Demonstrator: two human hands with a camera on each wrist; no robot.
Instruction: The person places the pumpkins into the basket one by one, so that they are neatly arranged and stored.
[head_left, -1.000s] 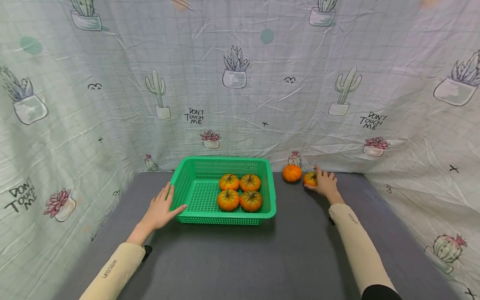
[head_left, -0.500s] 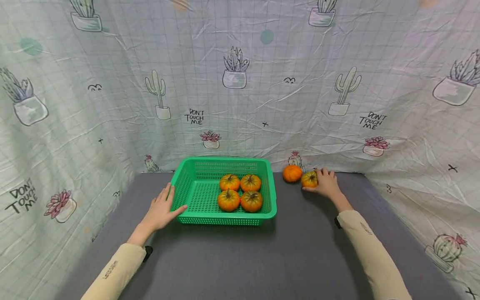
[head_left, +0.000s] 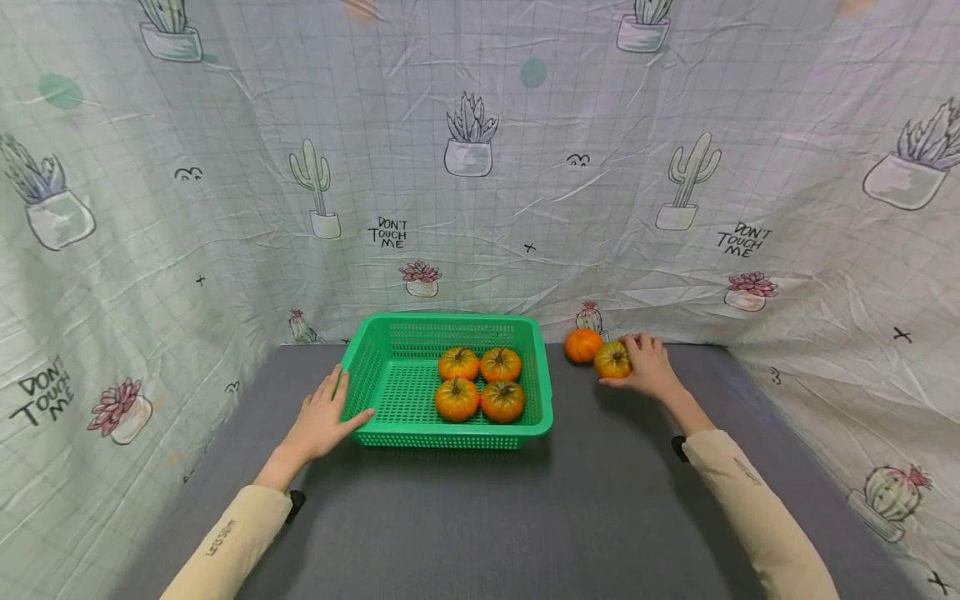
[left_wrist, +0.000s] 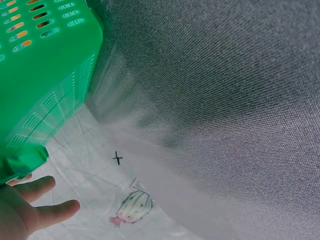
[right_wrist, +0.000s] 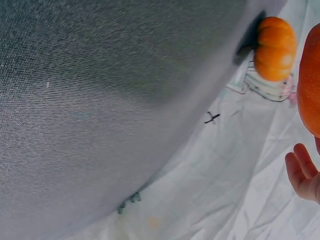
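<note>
A green plastic basket (head_left: 528, 431) stands on the dark table, with several small orange pumpkins (head_left: 457, 400) grouped in its right half. My left hand (head_left: 318, 422) rests on the basket's left front corner, fingers stretched and spread along the rim. To the right of the basket, my right hand (head_left: 648, 367) grips a greenish-orange pumpkin (head_left: 612, 360) from its right side, thumb in front. In the right wrist view that held pumpkin (right_wrist: 311, 82) is cut off by the frame edge. Just behind and left of it lies another orange pumpkin (head_left: 582, 346) on the table.
A pale curtain (head_left: 517, 208) printed with cacti hangs behind the table and along both sides. The table's back edge meets it just behind the basket and the loose pumpkin. Bare dark tabletop (head_left: 465, 525) lies in front of the basket.
My right hand has shifted slightly left with the greenish-orange pumpkin, which now shows more of its top and sits closer to the other loose pumpkin. My left hand and the basket have stayed put.
</note>
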